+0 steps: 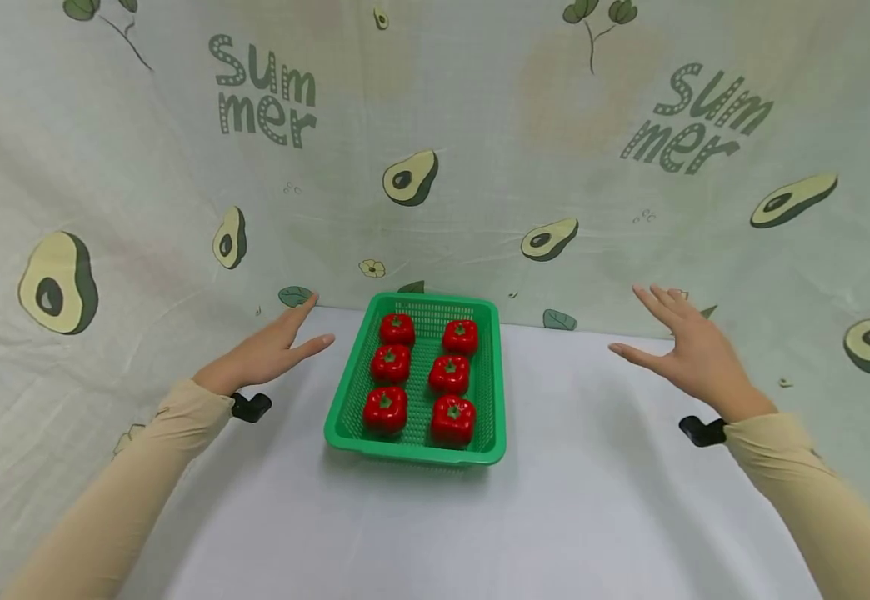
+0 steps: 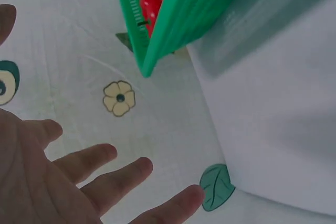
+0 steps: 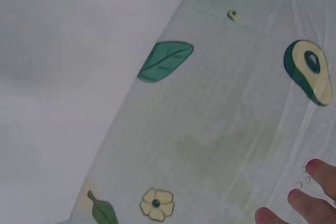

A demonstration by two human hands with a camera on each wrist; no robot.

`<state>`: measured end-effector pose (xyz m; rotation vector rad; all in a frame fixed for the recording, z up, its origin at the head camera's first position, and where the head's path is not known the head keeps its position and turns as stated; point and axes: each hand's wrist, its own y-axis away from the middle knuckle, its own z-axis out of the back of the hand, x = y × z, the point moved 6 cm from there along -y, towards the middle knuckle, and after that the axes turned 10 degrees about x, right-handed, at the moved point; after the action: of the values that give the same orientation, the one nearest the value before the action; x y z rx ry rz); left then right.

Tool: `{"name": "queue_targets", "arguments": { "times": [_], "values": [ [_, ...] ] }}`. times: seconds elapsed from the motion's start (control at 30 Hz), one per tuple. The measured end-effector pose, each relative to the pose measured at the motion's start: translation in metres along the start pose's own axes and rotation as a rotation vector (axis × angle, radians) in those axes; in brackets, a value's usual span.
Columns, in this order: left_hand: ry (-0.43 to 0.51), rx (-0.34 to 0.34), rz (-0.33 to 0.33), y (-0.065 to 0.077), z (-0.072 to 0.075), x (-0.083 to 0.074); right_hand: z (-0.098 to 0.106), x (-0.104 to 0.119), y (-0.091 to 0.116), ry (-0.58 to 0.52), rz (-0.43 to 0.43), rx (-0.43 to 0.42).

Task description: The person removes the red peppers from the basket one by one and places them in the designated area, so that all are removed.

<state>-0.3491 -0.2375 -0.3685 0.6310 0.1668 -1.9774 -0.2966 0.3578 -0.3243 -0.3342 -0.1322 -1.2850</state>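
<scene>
In the head view a green plastic basket (image 1: 414,451) sits on the white table, holding several red bell peppers (image 1: 453,419) in two rows. My left hand (image 1: 266,354) hovers to the left of the basket, fingers extended and thumb spread, with nothing in it. On the other side, farther from the basket, my right hand (image 1: 693,354) is held up with its fingers apart, also holding nothing. The left wrist view shows the basket's corner beyond the spread left fingers. Only the right fingertips (image 3: 310,205) show at the right wrist view's lower right.
The white tabletop (image 1: 570,500) meets a hanging cloth (image 1: 480,100) printed with avocados, leaves and lettering behind the basket. More of this cloth hangs at the left side. A dark wrist device (image 1: 252,407) is worn at each sleeve cuff.
</scene>
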Motion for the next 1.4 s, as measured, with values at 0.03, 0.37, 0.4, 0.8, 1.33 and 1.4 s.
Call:
{"name": "queue_targets", "arguments": {
  "times": [0.03,0.37,0.4,0.8,1.33,1.4],
  "values": [
    [0.010,0.002,-0.012,-0.001,-0.002,-0.001,-0.002,0.004,0.000,-0.029,0.009,-0.010],
    [0.092,0.066,-0.161,-0.005,-0.028,-0.006,-0.015,0.028,-0.006,-0.166,0.065,-0.066],
    [0.102,0.080,-0.169,-0.004,-0.032,-0.006,-0.016,0.031,-0.007,-0.184,0.069,-0.062],
    [0.310,0.208,-0.185,0.007,-0.062,0.006,-0.030,0.060,-0.021,-0.379,0.036,0.041],
    [0.545,0.212,-0.231,0.013,-0.088,0.012,-0.052,0.081,-0.047,-0.513,0.012,0.061],
    [0.565,0.219,-0.241,0.011,-0.091,0.012,-0.055,0.086,-0.052,-0.544,0.001,0.060]
  ]
}}
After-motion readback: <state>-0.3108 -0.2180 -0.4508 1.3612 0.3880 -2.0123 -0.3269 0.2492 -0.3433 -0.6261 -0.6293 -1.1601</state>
